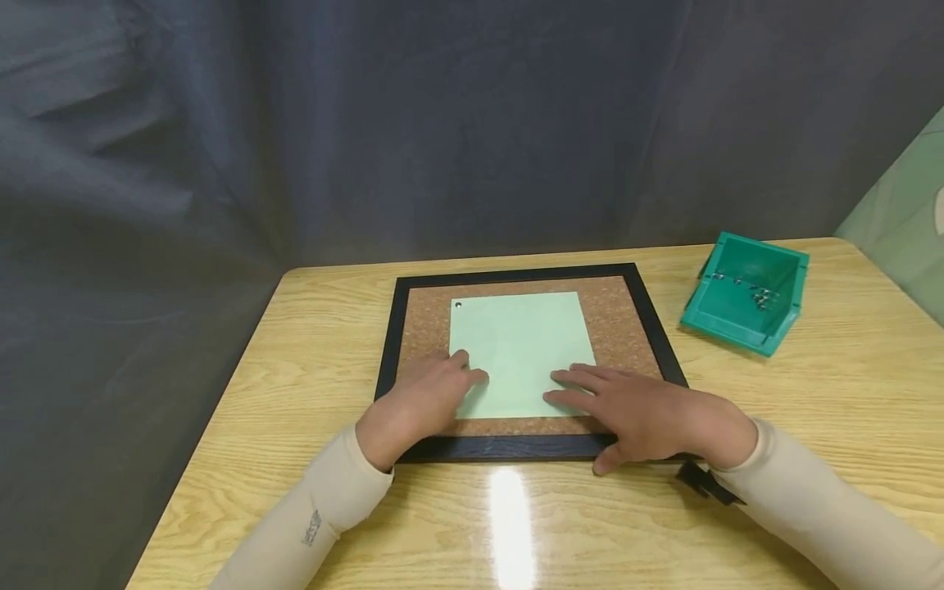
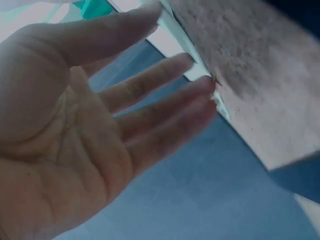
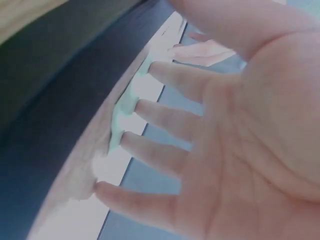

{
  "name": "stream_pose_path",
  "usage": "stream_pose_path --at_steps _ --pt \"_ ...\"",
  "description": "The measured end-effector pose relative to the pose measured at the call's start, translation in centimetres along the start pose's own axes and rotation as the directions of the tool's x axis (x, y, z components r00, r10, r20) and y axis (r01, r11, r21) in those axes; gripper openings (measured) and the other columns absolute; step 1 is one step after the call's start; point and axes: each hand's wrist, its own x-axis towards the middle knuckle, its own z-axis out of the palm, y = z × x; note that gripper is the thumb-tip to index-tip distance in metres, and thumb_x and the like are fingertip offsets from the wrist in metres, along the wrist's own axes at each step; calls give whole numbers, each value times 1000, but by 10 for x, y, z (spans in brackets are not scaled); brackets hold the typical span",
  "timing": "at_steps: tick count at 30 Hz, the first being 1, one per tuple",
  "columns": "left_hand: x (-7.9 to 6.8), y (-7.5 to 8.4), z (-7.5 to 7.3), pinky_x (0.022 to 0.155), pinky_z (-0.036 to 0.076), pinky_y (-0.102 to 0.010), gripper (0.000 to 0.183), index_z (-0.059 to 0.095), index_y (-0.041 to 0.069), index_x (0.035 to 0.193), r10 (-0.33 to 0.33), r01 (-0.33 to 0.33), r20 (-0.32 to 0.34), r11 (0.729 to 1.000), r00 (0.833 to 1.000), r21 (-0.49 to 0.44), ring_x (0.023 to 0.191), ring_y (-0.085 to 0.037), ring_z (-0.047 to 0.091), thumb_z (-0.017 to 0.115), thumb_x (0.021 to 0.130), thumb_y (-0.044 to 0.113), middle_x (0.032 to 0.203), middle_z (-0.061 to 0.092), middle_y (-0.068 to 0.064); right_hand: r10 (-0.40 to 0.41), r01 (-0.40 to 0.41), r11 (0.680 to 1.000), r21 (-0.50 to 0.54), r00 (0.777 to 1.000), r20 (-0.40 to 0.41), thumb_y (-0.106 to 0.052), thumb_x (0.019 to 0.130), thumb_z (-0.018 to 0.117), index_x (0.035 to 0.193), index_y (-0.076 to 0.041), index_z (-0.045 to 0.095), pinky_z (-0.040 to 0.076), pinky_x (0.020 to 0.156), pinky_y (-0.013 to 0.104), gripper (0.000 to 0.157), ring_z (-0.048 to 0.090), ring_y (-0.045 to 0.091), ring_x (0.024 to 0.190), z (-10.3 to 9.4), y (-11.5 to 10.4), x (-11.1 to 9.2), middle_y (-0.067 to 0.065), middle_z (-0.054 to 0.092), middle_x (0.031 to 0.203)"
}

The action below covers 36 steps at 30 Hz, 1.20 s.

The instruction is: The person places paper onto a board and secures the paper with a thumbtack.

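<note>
A light green sheet of paper lies on a cork board with a black frame. A small dark pin sits at the sheet's far left corner. My left hand rests at the sheet's near left edge, its thumb and a finger over the paper. In the left wrist view its fingers reach out fairly straight to the sheet's edge. My right hand lies spread at the near right corner. Its fingertips press on the paper and cork, and its thumb extends past the frame's near edge.
A green open bin with several small metallic pieces stands to the right of the board. All of it is on a light wooden table. A dark curtain hangs behind and along the left side.
</note>
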Motion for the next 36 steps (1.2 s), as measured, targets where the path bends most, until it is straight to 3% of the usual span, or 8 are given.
stream_pose_path --at_steps 4,8,12,17,23,27,31,36 --pt "-4 6 -1 69 51 -29 38 69 23 124 45 -45 23 998 999 -32 86 -22 62 76 88 14 111 64 -4 28 -28 999 -30 1000 10 -44 81 79 156 -24 32 39 109 60 92 27 40 150 1 -6 0 6 24 165" --pt "-10 15 -3 75 53 -29 41 68 23 127 96 -93 51 994 994 -50 91 -20 63 75 88 35 112 64 -3 42 -42 995 -88 999 -3 -37 80 82 152 -21 39 42 106 58 85 36 39 145 2 -13 -1 7 33 161" --pt "-16 24 -6 73 51 -27 46 69 24 122 117 -112 85 992 990 -67 88 -15 58 77 81 44 105 61 2 6 -14 986 -166 999 -52 -31 80 84 136 -21 53 51 93 45 65 56 26 118 3 -19 0 0 53 136" --pt "-19 32 -7 64 48 -25 40 67 24 111 115 -112 87 993 989 -45 80 -11 56 84 77 37 94 56 6 -36 16 974 -226 996 -84 -23 79 84 119 -23 57 50 76 36 49 53 15 92 4 -25 -1 -8 53 107" --pt "-20 37 -5 63 50 -27 44 66 24 117 111 -112 80 994 991 7 86 -14 60 86 77 31 100 59 3 -37 10 980 -198 991 -130 -12 76 85 122 -20 57 54 83 43 55 57 24 110 7 -27 -4 1 57 127" --pt "-20 40 -4 68 54 -30 48 65 20 120 120 -127 77 988 990 92 91 -17 63 86 78 30 107 61 1 32 -46 989 -139 994 -101 -9 77 84 134 -16 54 52 92 51 65 55 34 126 9 -28 -4 9 52 143" --pt "-20 41 -4 72 55 -30 53 66 20 125 108 -119 80 980 991 157 97 -17 61 86 78 36 117 61 0 64 -73 989 -130 995 -70 -10 79 83 142 -12 51 51 97 51 71 51 36 134 9 -28 -4 12 45 152" --pt "-19 40 -3 74 54 -29 59 65 20 131 100 -110 76 985 992 134 110 -19 55 85 79 37 130 55 -3 78 -82 985 -154 996 -32 -14 81 82 146 -12 49 54 93 48 73 51 36 135 10 -26 -2 12 43 155"
